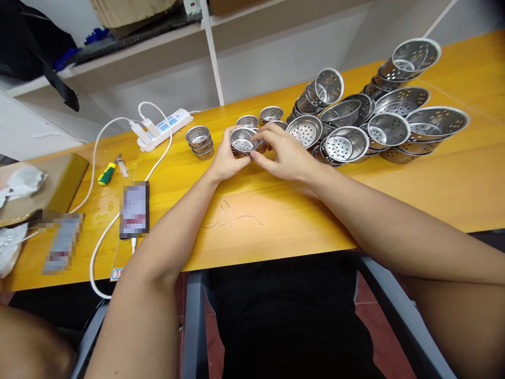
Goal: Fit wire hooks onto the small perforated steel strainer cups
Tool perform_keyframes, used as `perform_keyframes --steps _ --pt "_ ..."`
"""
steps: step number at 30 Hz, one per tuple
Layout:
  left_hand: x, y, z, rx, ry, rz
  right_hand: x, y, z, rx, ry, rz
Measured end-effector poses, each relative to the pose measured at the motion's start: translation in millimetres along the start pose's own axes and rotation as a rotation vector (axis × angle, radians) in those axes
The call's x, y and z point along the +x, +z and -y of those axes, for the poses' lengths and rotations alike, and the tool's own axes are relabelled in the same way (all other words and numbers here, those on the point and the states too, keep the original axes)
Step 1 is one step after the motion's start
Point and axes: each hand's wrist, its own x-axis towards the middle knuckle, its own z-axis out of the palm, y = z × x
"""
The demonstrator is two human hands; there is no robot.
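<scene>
Leave box [74, 179] alone at far left, along with screwdriver [107, 174], well apart from the work. Keep cable [92, 258] slack around phone [134, 210], free of any tug on power strip [152, 138]. Next, past the strip, see short stack [199, 138] of cups, upright on table [300, 226]; best not to knock with the knuckles just beside. In front, find thin curved wires [246, 216], lying loose toward the table's near edge; easy to sweep off, so better to keep wrists raised.

In the middle, find cup [241, 138], upright between both hands, mouth up. With left hand [225, 162], grip around the near left side, fingers and thumb clamped on the wall; probably wise to hold firmly without squeezing the thin metal. With right hand [283, 152], work at the right rim: fingers curled, thumb and forefinger close together at the wall. Cannot tell about a true pinch there. Likely best to steady with the left and use only right fingertips. Behind, avoid bumping loose cups [271, 112]; at right, keep clear of heap [389, 129].
</scene>
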Motion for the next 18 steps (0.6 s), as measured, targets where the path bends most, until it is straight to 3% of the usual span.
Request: perform_keyframes --steps 18 --pt "-2 0.0 -20 0.102 -0.072 -0.003 2 2 -5 0.142 0.124 0.016"
